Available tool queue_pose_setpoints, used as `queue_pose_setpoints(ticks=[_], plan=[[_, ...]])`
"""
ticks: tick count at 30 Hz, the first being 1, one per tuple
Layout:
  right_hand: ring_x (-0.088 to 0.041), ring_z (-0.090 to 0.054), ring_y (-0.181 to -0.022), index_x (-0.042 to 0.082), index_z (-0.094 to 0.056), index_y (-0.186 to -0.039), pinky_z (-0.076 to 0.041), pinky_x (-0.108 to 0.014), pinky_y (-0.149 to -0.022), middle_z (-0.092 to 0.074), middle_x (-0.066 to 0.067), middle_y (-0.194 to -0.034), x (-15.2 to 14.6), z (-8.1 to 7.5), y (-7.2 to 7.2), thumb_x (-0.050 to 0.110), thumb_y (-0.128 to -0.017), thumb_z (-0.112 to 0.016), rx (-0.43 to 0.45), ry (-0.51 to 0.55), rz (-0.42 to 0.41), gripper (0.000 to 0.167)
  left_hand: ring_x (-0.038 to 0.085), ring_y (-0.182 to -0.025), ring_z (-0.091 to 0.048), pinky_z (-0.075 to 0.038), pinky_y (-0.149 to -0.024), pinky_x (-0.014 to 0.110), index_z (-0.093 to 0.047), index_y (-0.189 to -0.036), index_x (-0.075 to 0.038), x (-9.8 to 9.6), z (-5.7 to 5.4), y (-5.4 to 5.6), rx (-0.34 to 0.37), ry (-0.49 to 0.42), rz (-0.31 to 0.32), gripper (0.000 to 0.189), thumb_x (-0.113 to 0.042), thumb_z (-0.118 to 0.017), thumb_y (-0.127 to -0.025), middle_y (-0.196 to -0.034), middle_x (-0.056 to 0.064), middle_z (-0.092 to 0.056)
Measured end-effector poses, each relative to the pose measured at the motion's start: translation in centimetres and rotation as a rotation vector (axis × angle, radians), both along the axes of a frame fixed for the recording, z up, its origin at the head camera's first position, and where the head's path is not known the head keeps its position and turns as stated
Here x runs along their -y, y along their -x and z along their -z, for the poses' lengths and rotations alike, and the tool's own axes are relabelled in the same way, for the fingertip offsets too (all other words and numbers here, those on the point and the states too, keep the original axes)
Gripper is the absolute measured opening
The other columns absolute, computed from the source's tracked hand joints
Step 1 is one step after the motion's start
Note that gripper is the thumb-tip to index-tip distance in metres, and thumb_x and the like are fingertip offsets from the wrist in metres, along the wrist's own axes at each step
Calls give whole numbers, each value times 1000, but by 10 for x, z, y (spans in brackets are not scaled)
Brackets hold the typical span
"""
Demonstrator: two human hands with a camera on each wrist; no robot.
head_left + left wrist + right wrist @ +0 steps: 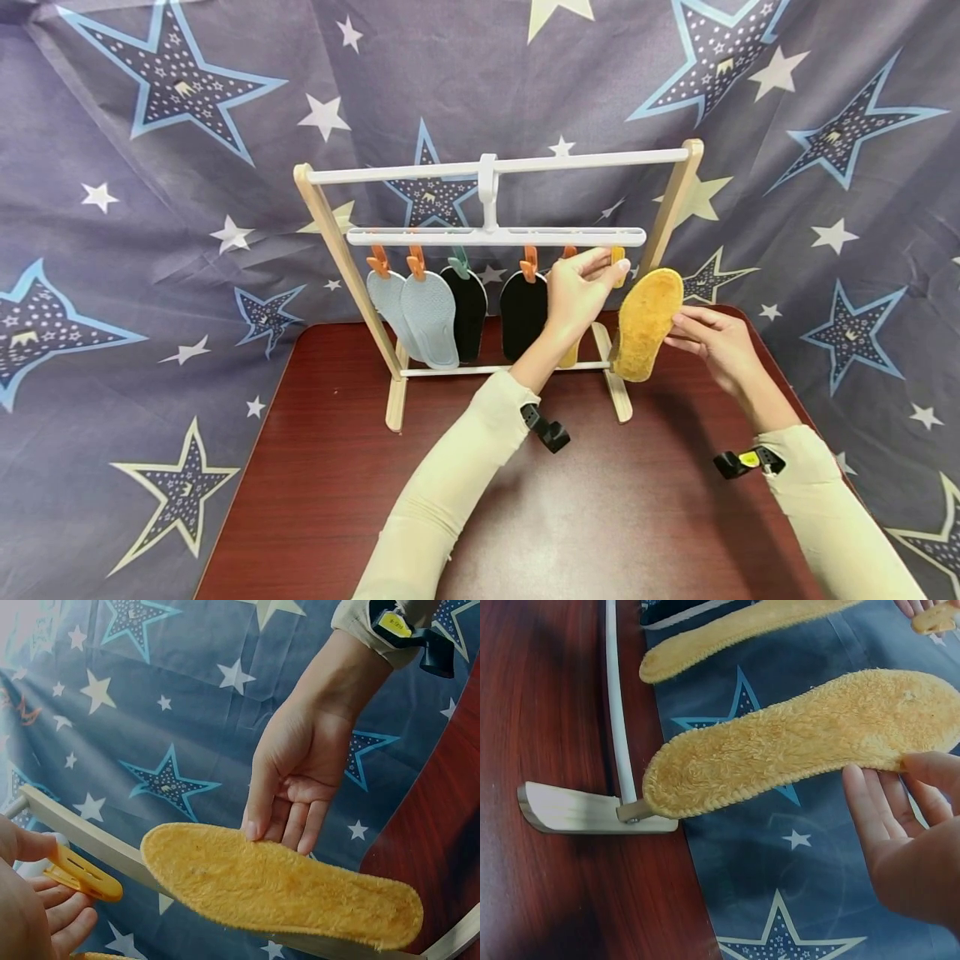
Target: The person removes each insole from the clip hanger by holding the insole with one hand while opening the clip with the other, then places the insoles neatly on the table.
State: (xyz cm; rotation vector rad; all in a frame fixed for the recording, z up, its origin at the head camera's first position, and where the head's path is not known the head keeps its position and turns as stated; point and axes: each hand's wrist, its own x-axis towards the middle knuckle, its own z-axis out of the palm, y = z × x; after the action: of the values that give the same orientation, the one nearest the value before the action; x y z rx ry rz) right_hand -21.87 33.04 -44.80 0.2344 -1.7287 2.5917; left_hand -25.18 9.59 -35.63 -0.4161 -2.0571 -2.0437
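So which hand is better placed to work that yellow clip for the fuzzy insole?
Probably the left hand: its fingers already pinch the yellow clip under the hanger bar. The right hand has its fingers on the edge of the yellow insole, so it is better left steadying that.

Staged recording set-up rather than a lived-in room, dark red wooden table point(315, 500), wrinkled blue star-printed cloth backdrop point(150, 250) hung behind, small tabletop drying rack point(330, 225) with clipped insoles point(429, 317)

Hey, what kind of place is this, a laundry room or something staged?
Likely a staged tabletop setup: a star-print cloth backdrop, a small drying rack on a dark red table, and insoles clipped up.
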Motion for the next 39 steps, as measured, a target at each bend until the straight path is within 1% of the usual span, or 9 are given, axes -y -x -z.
queue_pose_setpoints(ticks=[6,10,15,19,24,27,30,33,39], plan=[[-19,-78,-85,1,-77,-106,-65,-35,-76,-79,-8,-96,-10,1,1,-11,-99,-54,2,30,-3,26,33,-106,-74,-59,-83,17,-70,-121,9,1,2,0,7,-14,54,34,-5,-75,-90,-114,25,-73],[-18,-78,-84,3,-77,-104,-65,-33,-75,-79,-7,-94,-16,2,2,-10,-99,-55,27,15,10,26,34,-107,-73,-59,-85,17,-70,-122,8,2,3,0,6,-21,74,34,-4,-75,-90,-116,24,-73],[-18,-78,-80,5,-78,-100,-65,-32,-73,-79,-6,-91,-22,2,2,-7,-99,-57,85,1,23,25,32,-105,-74,-60,-84,18,-71,-121,7,2,3,-1,5,-38,81,32,-3,-75,-90,-116,23,-74],[-18,-78,-80,7,-79,-98,-65,-32,-73,-79,-6,-91,-27,3,3,-6,-100,-56,138,-6,15,26,33,-105,-74,-60,-84,19,-71,-121,8,2,4,0,18,-62,93,32,-2,-75,-90,-115,24,-73],[-16,-78,-81,8,-79,-95,-65,-31,-72,-79,-4,-89,-33,6,3,-6,-101,-55,214,-5,10,29,35,-106,-73,-59,-84,18,-70,-121,9,3,4,-1,17,-56,92,33,-2,-74,-90,-115,25,-73],[-16,-77,-80,9,-79,-93,-65,-31,-71,-79,-3,-88,-36,10,3,-6,-101,-53,248,-4,13,31,34,-106,-74,-59,-84,17,-70,-121,9,3,4,-1,17,-53,86,33,-2,-74,-90,-115,26,-73],[-16,-77,-78,10,-79,-92,-65,-30,-71,-79,-3,-86,-38,14,4,-6,-101,-53,267,-21,12,31,33,-105,-74,-60,-84,18,-70,-121,9,3,3,-1,20,-50,84,33,-2,-75,-90,-115,26,-73],[-14,-76,-77,11,-78,-90,-64,-30,-72,-78,-2,-85,-39,18,6,-6,-101,-54,286,-62,11,32,33,-103,-75,-60,-83,19,-70,-120,9,3,3,-1,20,-55,84,33,-2,-75,-89,-113,26,-73],[-12,-75,-78,16,-77,-87,-64,-28,-73,-77,2,-85,-43,23,11,-3,-101,-56,372,-170,-16,32,34,-104,-74,-60,-83,18,-71,-119,9,3,4,0,20,-62,78,32,-2,-75,-89,-112,26,-74]])
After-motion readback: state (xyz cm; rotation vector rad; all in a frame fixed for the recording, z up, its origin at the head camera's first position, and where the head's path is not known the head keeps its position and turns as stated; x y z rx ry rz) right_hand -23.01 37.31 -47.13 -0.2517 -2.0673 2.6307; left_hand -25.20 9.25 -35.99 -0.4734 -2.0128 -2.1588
